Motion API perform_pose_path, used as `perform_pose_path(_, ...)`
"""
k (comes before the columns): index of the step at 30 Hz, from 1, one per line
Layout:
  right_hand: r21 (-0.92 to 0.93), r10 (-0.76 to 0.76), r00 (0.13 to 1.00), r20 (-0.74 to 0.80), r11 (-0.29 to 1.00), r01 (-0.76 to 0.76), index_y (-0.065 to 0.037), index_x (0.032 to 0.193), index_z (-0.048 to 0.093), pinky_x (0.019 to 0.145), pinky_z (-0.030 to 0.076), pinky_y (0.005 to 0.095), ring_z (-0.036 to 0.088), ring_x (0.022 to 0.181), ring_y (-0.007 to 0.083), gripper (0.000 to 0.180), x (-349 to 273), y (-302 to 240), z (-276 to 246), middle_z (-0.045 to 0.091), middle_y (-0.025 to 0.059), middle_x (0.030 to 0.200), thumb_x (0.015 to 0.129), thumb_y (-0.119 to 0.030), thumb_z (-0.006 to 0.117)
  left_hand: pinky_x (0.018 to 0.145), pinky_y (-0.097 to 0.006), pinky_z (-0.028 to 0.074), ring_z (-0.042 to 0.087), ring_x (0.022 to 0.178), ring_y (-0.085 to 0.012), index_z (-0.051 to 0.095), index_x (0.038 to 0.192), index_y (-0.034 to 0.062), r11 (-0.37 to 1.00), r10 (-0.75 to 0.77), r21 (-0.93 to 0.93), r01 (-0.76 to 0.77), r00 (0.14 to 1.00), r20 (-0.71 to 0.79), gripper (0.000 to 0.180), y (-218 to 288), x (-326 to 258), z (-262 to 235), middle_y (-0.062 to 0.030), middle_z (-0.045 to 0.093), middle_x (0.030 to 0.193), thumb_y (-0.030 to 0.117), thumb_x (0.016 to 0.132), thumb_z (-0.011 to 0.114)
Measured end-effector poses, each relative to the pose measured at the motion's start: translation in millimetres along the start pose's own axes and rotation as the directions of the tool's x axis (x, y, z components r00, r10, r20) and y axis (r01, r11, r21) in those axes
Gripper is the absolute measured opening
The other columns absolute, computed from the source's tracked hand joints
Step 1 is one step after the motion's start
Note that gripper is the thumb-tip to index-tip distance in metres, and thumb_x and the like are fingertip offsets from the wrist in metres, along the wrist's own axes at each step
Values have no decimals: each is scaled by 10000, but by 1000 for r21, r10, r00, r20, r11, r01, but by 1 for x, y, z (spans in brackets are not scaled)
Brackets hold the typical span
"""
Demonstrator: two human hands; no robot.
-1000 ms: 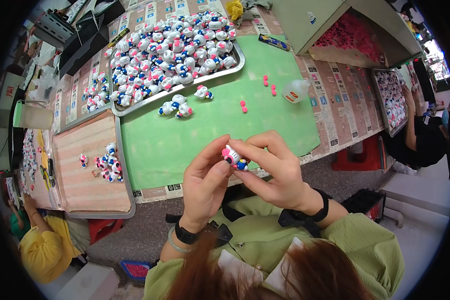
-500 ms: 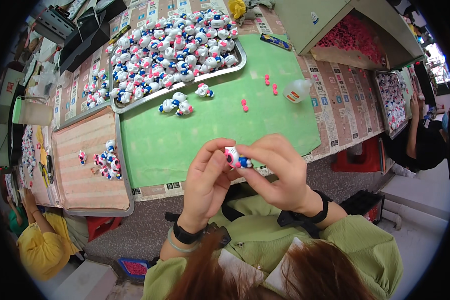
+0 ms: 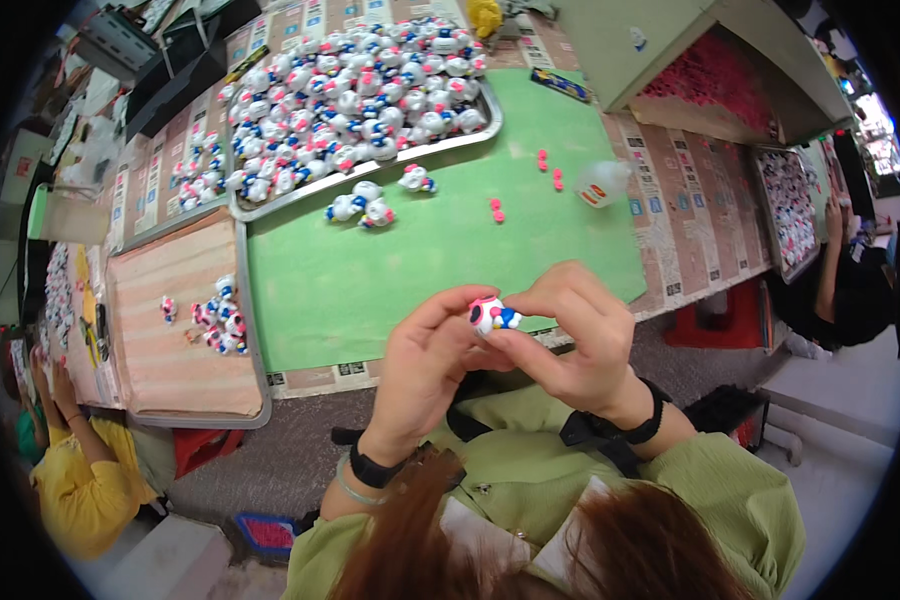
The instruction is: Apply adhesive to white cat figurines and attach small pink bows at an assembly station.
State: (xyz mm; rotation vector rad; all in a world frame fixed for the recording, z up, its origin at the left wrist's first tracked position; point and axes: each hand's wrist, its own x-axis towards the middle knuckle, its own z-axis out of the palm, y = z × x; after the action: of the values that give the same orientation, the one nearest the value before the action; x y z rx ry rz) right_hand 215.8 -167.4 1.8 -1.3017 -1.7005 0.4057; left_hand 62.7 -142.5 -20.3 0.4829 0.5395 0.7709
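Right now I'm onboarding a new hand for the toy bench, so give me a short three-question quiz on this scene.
1. True or false: both hands hold one small white, pink and blue plastic figure.
2. Where do most such figures lie? A) long metal tray B) green mat C) striped tray
3. Fill in: loose small beads on the mat are ____.

Key: 1 true; 2 A; 3 pink.
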Motion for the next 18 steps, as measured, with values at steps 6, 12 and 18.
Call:
perform_pose_path(6,-47,156,987,-35,986,-158,-20,922,560,614,424,289,528,699,212,293,-5,13,-13,548,99,788,652,-72,661,594,-221,428,523,677,-108,483,1001,-5,515,500,857,7,810,-307,263,38,-1,-53,-68,560,797,102,777,569)
perform_pose_path(12,-2,415,830,-373,894,-448,-20,1098,453,713,382,268,455,908,162,429,-23,69,-35,469,103,1031,708,-92,617,647,-288,431,518,747,-191,487,1048,9,-225,709,948,223,705,3,331,70,-8,-78,-120,527,908,120,751,582)
perform_pose_path(18,147,499,821,-277,867,-477,-19,1180,371,743,374,264,432,919,154,576,1,124,-40,430,107,1076,692,-162,642,703,-325,419,517,795,-260,489,1054,46,-201,419,980,-1,904,87,326,59,49,-42,-142,491,966,119,748,572)
